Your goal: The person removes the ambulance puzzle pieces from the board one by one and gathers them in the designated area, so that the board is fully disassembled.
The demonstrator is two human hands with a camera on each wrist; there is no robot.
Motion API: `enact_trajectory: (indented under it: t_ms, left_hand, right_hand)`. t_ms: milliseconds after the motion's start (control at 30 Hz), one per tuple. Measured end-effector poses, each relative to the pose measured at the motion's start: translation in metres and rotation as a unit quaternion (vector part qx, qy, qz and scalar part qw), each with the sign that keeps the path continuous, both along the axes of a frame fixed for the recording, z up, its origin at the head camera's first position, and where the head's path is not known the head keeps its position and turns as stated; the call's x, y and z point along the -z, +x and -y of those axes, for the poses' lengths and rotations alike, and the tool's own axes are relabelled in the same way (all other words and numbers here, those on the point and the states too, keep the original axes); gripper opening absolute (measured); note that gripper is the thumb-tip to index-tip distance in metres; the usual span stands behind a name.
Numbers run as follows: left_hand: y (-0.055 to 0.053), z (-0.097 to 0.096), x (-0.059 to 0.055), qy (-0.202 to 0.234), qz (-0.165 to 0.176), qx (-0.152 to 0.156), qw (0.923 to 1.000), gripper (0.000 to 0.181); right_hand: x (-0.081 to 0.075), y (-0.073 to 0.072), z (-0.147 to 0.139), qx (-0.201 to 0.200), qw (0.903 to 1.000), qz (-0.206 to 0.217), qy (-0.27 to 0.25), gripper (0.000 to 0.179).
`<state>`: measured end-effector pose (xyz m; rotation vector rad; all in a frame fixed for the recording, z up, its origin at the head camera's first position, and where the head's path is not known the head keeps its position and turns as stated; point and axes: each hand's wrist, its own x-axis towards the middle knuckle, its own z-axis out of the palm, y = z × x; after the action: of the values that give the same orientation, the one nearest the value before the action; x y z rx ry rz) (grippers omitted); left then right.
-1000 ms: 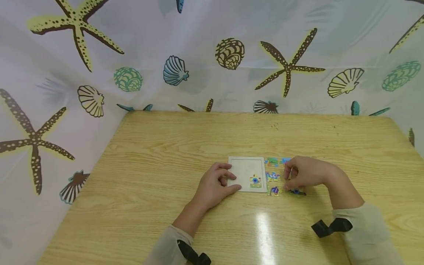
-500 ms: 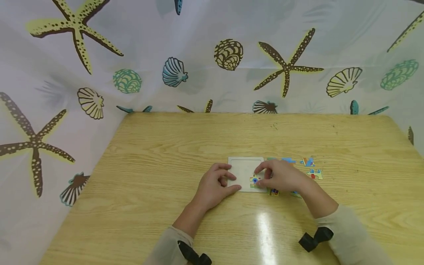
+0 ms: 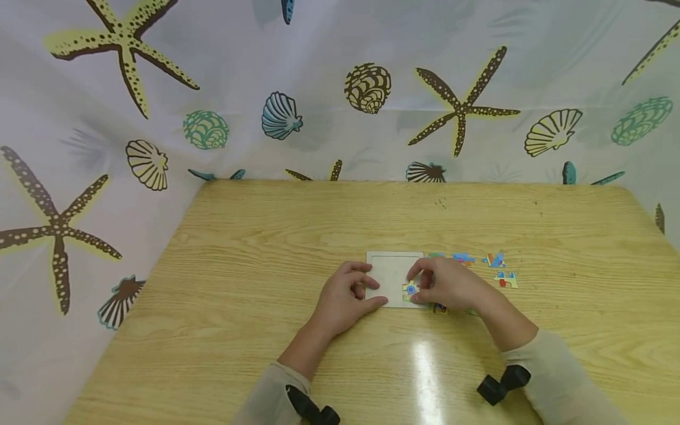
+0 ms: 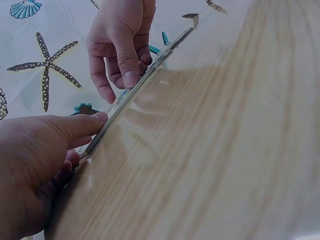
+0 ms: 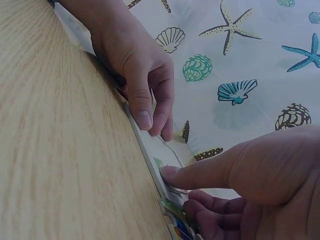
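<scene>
A shallow white puzzle tray (image 3: pixel 386 273) lies flat on the table. My left hand (image 3: pixel 342 298) holds it by its left side, thumb at the front edge and fingers over the left rim. Inside the tray, near its lower right corner, is a colourful jigsaw piece (image 3: pixel 409 290) with a blue round shape. My right hand (image 3: pixel 448 283) reaches over the tray's right edge and pinches this piece between thumb and fingers. In the right wrist view, the right thumb (image 5: pixel 172 175) presses down over the piece, hiding much of it.
Several loose jigsaw pieces lie right of the tray, including a blue and orange one (image 3: pixel 495 260) and one with a red spot (image 3: pixel 506 279). Some are partly under the right hand. A patterned sheet (image 3: pixel 329 118) hangs behind the wooden table (image 3: pixel 255 248).
My right hand has moved left from the loose pieces to the piece in the tray, which now sits slightly further right. My left hand has stayed on the tray.
</scene>
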<state>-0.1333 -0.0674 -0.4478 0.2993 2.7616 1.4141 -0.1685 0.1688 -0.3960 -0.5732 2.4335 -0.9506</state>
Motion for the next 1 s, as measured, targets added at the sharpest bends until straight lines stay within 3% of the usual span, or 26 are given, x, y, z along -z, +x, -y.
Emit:
enact_trajectory:
  t_ms: [533,833,1000]
  left_hand:
    - [-0.001,-0.001,0.0,0.003,0.002,-0.001,1.0,0.022]
    - [0.0,0.0,-0.001,0.003,0.002,-0.001,1.0,0.021]
    - [0.0,-0.001,-0.001,0.0,0.001,-0.003,1.0,0.021]
  right_hand:
    - [0.001,-0.005,-0.006,0.0,0.9987,0.03,-0.04,0.016]
    - [-0.003,-0.007,-0.013,-0.033,0.9962,0.044,-0.068,0.014]
    - [-0.01,-0.009,-0.021,-0.04,0.9928,0.08,-0.08,0.016]
